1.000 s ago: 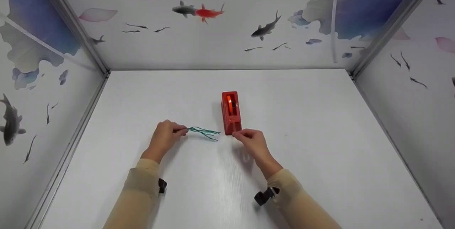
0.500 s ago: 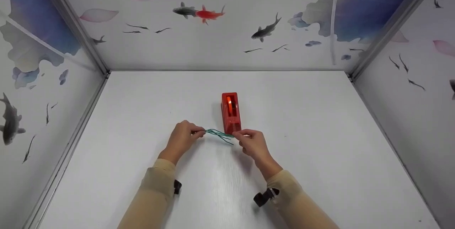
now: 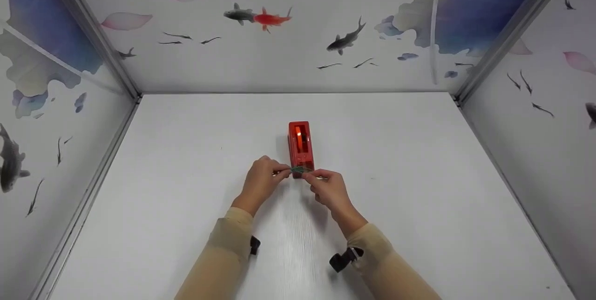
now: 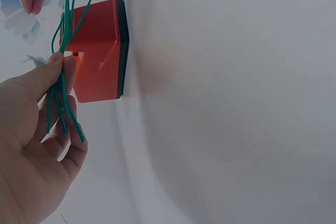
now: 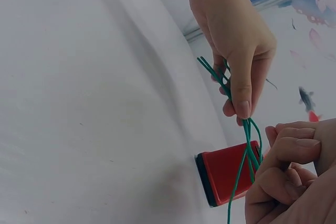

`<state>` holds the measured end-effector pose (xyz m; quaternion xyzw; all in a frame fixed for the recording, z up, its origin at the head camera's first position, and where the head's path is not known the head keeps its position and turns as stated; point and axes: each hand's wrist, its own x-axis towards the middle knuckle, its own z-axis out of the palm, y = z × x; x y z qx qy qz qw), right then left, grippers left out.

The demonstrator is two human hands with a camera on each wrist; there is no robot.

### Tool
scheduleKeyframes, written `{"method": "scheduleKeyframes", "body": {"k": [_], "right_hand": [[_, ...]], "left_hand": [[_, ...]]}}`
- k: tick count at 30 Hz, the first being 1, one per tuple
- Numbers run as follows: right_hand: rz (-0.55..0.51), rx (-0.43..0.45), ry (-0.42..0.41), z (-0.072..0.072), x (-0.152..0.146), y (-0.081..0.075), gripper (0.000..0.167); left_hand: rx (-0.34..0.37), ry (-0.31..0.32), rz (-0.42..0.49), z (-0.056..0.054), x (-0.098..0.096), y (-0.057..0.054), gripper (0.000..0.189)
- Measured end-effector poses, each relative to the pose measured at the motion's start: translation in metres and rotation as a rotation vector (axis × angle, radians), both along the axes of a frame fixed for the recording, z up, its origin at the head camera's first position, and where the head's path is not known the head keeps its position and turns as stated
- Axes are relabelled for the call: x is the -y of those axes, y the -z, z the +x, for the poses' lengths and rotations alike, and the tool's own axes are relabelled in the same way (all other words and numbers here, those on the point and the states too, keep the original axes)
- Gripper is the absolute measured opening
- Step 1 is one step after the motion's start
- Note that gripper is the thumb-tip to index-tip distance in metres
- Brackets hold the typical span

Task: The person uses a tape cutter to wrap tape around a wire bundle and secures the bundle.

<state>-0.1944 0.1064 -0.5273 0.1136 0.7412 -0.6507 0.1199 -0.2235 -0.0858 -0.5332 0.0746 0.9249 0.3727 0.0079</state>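
My left hand (image 3: 261,181) pinches a bundle of thin green wires (image 4: 62,85) between thumb and forefinger, with loose ends sticking out on both sides of the grip. The wires cross the near end of a red tape dispenser (image 3: 300,139), which has an orange roll inside. Just right of that end, my right hand (image 3: 329,190) has thumb and forefinger pinched together, at what looks like the clear tape's free end, barely visible. In the right wrist view, the far ends of the wires (image 5: 248,142) pass beside the curled right fingers (image 5: 294,153).
The dispenser stands on a white tabletop (image 3: 396,151). Panels printed with fish and petals (image 3: 298,57) close off the back and both sides, with metal strips (image 3: 114,57) along the corners. A black wrist camera (image 3: 342,262) sits below the right hand.
My left hand has moved right with the green wires, bringing them from left of the dispenser to across its near end, up to the right fingers. The right hand has stayed almost still.
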Motion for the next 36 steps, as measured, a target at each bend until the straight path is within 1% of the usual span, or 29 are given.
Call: {"method": "scheduleKeyframes", "body": {"k": [4,7,12,18,21,27,33,36], "right_hand": [[0.0,-0.006,0.007,0.001,0.0,0.002,0.019],[0.0,-0.022,0.014,0.001,0.0,0.003,0.018],[0.004,-0.028,0.018,0.002,-0.001,0.005,0.019],[0.003,-0.005,0.013,0.004,-0.003,0.008,0.022],[-0.009,-0.001,-0.017,0.005,-0.005,0.009,0.025],[-0.008,0.004,-0.112,0.008,-0.008,0.01,0.036],[-0.011,0.029,-0.143,0.013,-0.013,0.008,0.044],[0.02,0.058,-0.177,0.015,-0.017,0.005,0.046]], "left_hand": [[-0.012,-0.003,0.016,0.0,-0.008,0.0,0.019],[-0.031,-0.005,0.033,0.001,-0.012,0.0,0.019],[-0.044,-0.005,0.065,0.002,-0.014,0.001,0.018],[-0.044,-0.001,0.083,0.001,-0.016,0.002,0.019],[-0.053,0.004,0.084,0.0,-0.015,0.001,0.02],[-0.069,0.004,0.079,0.0,-0.013,0.002,0.019],[-0.053,-0.011,0.074,0.001,-0.015,0.004,0.019],[-0.041,-0.021,0.073,0.002,-0.016,0.004,0.019]]}}
